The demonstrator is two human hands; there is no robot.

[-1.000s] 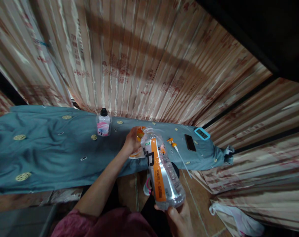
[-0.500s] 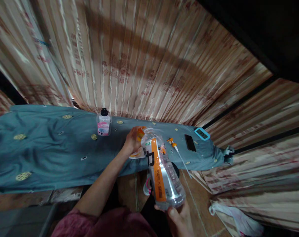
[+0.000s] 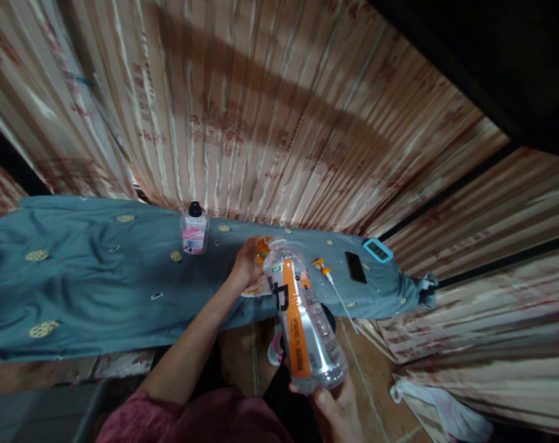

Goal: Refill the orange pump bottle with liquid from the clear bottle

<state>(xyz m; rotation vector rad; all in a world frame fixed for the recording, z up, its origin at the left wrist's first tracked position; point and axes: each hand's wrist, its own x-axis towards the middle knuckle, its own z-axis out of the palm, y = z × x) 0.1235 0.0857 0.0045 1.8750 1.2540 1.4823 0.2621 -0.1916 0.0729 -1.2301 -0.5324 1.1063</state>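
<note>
My right hand (image 3: 330, 406) is closed round the base of a large clear plastic bottle (image 3: 302, 320) with an orange and silver label. The bottle is tilted, its neck pointing away from me toward my left hand. My left hand (image 3: 249, 264) is closed on an orange see-through bottle (image 3: 263, 247), mostly hidden by the hand and the clear bottle. A white and orange patch of it shows below the fingers. The two bottle mouths are close; whether they touch I cannot tell. To the right lies an orange dispenser pump (image 3: 324, 269) with a long white tube.
A green patterned cloth (image 3: 99, 277) covers the long table. On it stand a clear bottle with black cap and pink label (image 3: 194, 231), a black phone (image 3: 356, 267) and a blue-framed digital clock (image 3: 378, 250). A striped curtain (image 3: 261, 123) hangs behind.
</note>
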